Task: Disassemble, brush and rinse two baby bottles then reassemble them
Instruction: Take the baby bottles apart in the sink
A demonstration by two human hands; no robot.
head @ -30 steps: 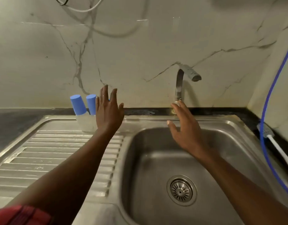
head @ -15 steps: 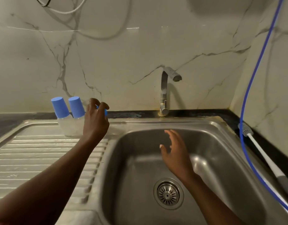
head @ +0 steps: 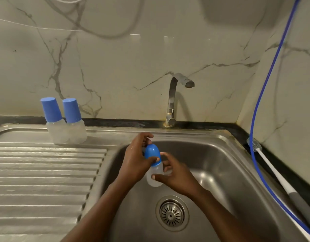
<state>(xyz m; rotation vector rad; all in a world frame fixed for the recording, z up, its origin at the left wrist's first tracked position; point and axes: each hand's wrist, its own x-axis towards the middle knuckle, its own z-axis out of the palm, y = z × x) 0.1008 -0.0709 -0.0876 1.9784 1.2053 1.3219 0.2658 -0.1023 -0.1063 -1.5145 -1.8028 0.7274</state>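
Over the steel sink basin (head: 211, 165) I hold a small clear baby bottle (head: 154, 173) with a rounded blue cap (head: 151, 152). My left hand (head: 135, 163) grips the blue cap from the left. My right hand (head: 175, 173) grips the clear body from the right, thumb across its lower part. Two more clear bottles with tall blue caps stand side by side on the drainboard's back edge, one (head: 53, 121) on the left and the other (head: 74, 121) touching it on the right.
A steel tap (head: 173, 100) rises behind the basin, no water running. The drain strainer (head: 171, 213) sits in the basin floor. A bottle brush with a white and grey handle (head: 273, 173) lies on the right counter beside a blue hose (head: 260, 95). The ribbed drainboard (head: 42, 173) spreads left.
My left hand took the small bottle from beside the two standing bottles and brought it over the basin. My right hand rose from the basin and closed on its body.
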